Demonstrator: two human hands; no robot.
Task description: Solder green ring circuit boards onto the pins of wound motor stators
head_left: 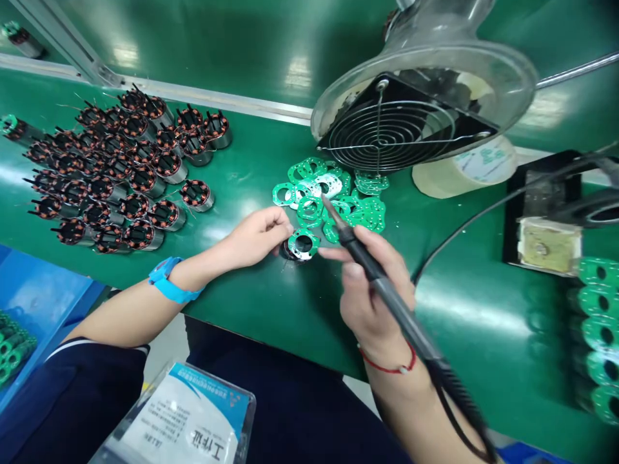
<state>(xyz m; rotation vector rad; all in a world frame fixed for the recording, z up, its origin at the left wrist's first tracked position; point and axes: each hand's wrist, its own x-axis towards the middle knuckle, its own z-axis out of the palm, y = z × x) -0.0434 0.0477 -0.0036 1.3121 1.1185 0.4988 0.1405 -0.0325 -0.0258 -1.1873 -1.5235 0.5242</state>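
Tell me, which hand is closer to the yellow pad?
Right: the right hand is left of the yellow pad, holding a soldering iron; the left hand is much farther left.

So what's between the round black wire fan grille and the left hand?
Head view: a heap of green ring-shaped boards, black-handled soldering iron's tip in front.

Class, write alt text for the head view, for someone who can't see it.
The right hand holds a soldering iron while the left hand touches a coil topped with a green ring. Loose rings lie beyond; more coils stand at left.
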